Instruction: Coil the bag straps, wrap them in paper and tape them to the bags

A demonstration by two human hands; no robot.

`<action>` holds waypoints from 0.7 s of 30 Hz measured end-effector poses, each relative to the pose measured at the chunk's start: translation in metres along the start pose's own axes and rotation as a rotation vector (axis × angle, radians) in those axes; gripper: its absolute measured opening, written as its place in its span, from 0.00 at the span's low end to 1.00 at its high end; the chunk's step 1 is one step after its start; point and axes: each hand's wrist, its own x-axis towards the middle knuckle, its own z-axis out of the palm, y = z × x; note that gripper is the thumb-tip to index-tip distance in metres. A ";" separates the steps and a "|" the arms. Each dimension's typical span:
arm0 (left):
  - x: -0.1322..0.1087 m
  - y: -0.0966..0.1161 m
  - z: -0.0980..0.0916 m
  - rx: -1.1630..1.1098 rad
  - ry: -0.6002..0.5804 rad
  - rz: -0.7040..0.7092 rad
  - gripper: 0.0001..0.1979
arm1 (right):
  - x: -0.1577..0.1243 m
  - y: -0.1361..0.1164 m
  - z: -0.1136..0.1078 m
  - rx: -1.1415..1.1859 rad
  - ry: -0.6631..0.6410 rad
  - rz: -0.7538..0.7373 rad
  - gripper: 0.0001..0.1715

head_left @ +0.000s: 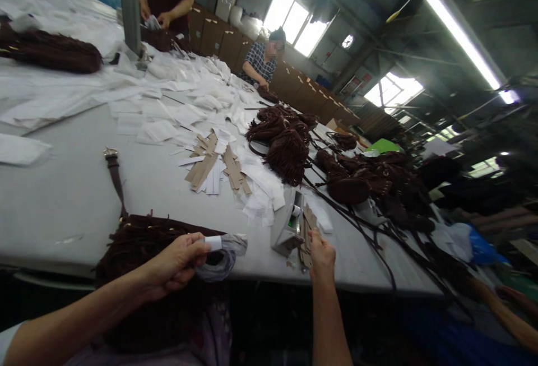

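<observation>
My left hand (182, 259) is closed on a looped grey strap (221, 265) with a white paper band round it. Beneath that hand a dark brown fringed bag (138, 242) lies over the table's front edge, its buckled strap (114, 175) stretched out on the tabletop. My right hand (323, 251) has its fingers bent together at a small pile of tan card strips (307, 231); whether it grips one is hard to make out. Just left of those strips stands a grey tape dispenser (287, 231).
More tan strips (204, 161) and white papers (155, 128) lie across the white table (71, 203). Brown fringed bags (286, 142) with long straps are heaped at the right. Two people work across the table, and another person's arm (504, 315) shows at lower right.
</observation>
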 end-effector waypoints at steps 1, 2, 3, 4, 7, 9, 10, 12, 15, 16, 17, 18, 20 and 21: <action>0.000 0.000 0.000 0.001 0.001 0.005 0.20 | 0.006 0.004 0.003 -0.005 -0.032 0.019 0.25; 0.000 0.000 0.000 0.006 0.001 0.012 0.20 | 0.008 0.007 0.007 -0.005 -0.063 0.040 0.24; 0.001 0.000 0.001 0.012 0.000 0.019 0.20 | 0.008 0.009 0.011 0.000 -0.089 0.054 0.23; 0.001 -0.001 0.000 0.020 -0.001 0.022 0.20 | 0.006 0.010 0.016 0.010 -0.106 0.057 0.22; 0.002 -0.003 -0.003 0.034 0.000 0.026 0.19 | 0.000 0.008 0.023 0.037 -0.088 0.033 0.23; 0.004 -0.005 -0.007 0.045 0.001 0.027 0.18 | -0.004 0.005 0.020 0.048 -0.037 -0.002 0.24; 0.005 -0.006 -0.008 0.049 0.000 0.027 0.18 | -0.006 0.003 0.017 0.054 -0.010 -0.022 0.24; 0.007 -0.008 -0.009 0.056 0.000 0.024 0.18 | -0.012 0.001 0.009 0.063 0.041 -0.061 0.25; 0.008 -0.008 -0.008 0.047 -0.007 0.026 0.17 | -0.027 0.004 -0.001 0.067 0.072 -0.086 0.26; 0.007 -0.007 -0.006 0.042 -0.008 0.025 0.17 | -0.034 0.007 -0.002 0.064 0.065 -0.080 0.26; 0.007 -0.006 -0.005 0.037 -0.011 0.020 0.17 | -0.040 0.012 -0.002 0.060 0.051 -0.068 0.27; 0.007 -0.005 -0.003 0.030 -0.014 0.014 0.17 | -0.046 0.017 -0.001 0.053 0.033 -0.052 0.28; 0.006 -0.003 0.000 0.017 -0.022 0.000 0.18 | -0.056 0.030 0.003 0.035 -0.001 -0.022 0.30; 0.005 -0.002 0.001 0.011 -0.027 -0.005 0.18 | -0.059 0.036 0.005 0.022 -0.013 -0.012 0.30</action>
